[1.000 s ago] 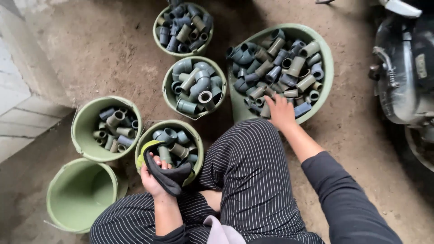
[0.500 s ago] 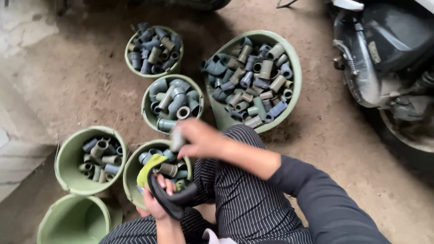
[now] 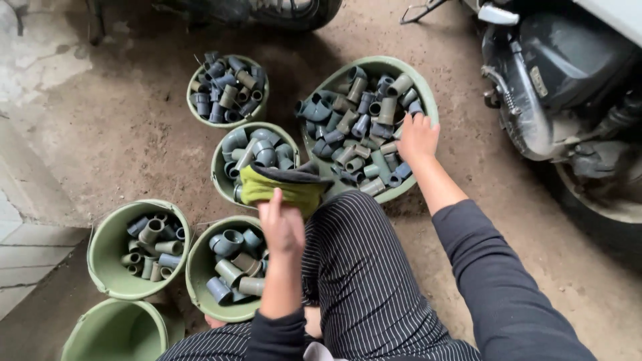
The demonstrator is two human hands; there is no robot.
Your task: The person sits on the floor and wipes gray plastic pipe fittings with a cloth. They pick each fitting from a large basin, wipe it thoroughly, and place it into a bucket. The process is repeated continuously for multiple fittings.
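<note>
Hands sorting grey plastic pipe fittings among green buckets on a dirt floor.

Left hand (image 3: 281, 224) closed around a bunched yellow-green cloth with dark trim (image 3: 284, 185), held above the striped trouser knee (image 3: 361, 267), just over the rims of two buckets. Right hand (image 3: 417, 138) spread open, fingers resting on fittings at the right inner edge of the large round basin (image 3: 428, 100), heaped with short smooth tubes and elbows (image 3: 354, 127), grey, olive and bluish. Smaller buckets (image 3: 227, 90) (image 3: 224, 164) (image 3: 200, 267) (image 3: 107, 247) part-filled with similar pieces; one pale green bucket (image 3: 120, 331) at lower left. Rims close together, nearly touching. Rough brown ground open at upper left; scooter body and wheel (image 3: 568, 87) crowding the right side.
</note>
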